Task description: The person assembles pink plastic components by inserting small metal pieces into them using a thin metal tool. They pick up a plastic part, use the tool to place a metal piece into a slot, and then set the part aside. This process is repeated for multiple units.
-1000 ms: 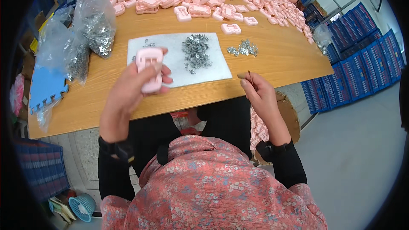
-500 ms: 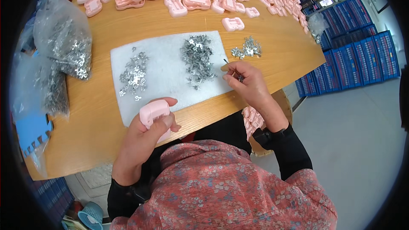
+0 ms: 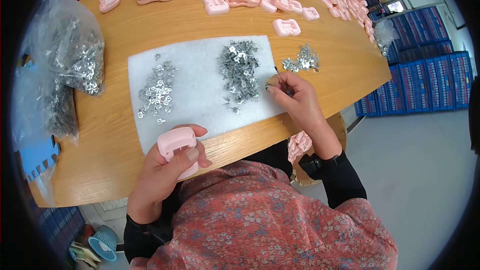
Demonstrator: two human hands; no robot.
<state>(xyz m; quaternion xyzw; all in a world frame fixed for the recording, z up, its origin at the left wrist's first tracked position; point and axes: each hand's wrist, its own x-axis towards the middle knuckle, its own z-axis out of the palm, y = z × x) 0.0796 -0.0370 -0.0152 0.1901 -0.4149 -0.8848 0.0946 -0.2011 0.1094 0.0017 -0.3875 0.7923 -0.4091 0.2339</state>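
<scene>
Wooden desk [image 3: 150,25] bears one white foam mat [image 3: 200,95] with two heaps of small metal clips [image 3: 239,72]; left hand [image 3: 167,170] grips one pink plastic casing [image 3: 176,145], right hand [image 3: 292,97] pinches thin tweezers [image 3: 281,79].

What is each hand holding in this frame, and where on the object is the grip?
The left hand wraps the lower end of a pink plastic casing. The right hand pinches a thin dark tool near its lower end, by the pile of small metal clips.

Right hand [image 3: 292,95] reached the middle clip pile [image 3: 239,72] (apparently picking).
</scene>
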